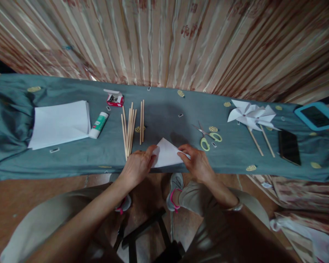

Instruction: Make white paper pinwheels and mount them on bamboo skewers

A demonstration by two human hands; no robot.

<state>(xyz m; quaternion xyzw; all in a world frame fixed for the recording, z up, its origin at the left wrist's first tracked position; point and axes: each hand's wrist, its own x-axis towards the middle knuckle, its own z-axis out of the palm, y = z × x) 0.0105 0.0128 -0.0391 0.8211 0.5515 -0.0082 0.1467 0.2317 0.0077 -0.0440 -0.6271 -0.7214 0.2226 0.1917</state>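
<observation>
A sheet of white paper, folded into a triangle with its tip pointing away from me, lies at the front edge of the table. My left hand grips its left corner, the fingertips partly hidden behind the paper. At the right corner, my right hand pinches the paper between thumb and fingers. Just right of that hand lie scissors with yellow-green handles, blades apart. Thin wooden sticks are grouped beyond my left hand, and two more sticks lie beside them.
To the left are a stack of white paper, a glue stick and an open red box of small metal pieces. At the right lie two paper pinwheels on sticks, a black phone and a blue-framed tablet. A curtain hangs behind the table.
</observation>
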